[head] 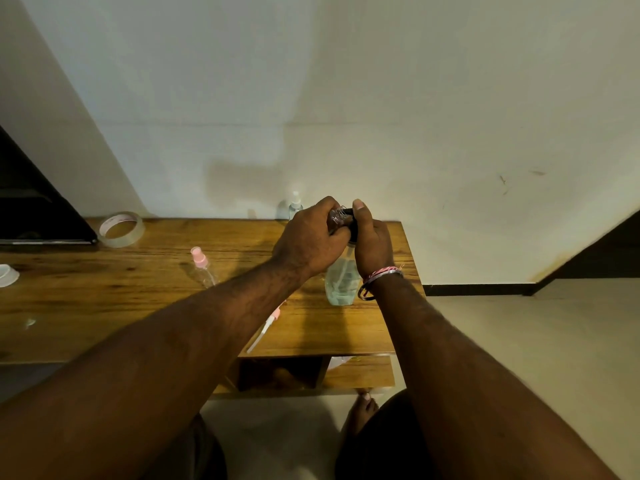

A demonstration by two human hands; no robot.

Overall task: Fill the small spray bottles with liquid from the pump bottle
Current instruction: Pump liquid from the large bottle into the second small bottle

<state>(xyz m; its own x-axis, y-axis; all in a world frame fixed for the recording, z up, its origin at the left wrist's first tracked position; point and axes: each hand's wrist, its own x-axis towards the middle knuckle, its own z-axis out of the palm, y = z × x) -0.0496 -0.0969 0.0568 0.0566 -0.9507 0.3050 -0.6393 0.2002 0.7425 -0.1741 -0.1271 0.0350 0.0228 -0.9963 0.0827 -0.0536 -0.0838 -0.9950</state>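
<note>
Two small spray bottles were visible: a capped pink-topped bottle (201,266) on the desk (104,292) looked empty, a loose sprayer (265,327) nearby. Left hand (308,237) gripped something small, right hand (372,242) the pump bottle (342,280)'s head; filling seemed underway.

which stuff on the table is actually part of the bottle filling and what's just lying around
Part of the job: pump bottle, small bottle gripped by left hand, right hand on the pump, pink-capped spray bottle, loose pink sprayer, clear spray bottle.

Lying about: tape roll, white lid.
</note>
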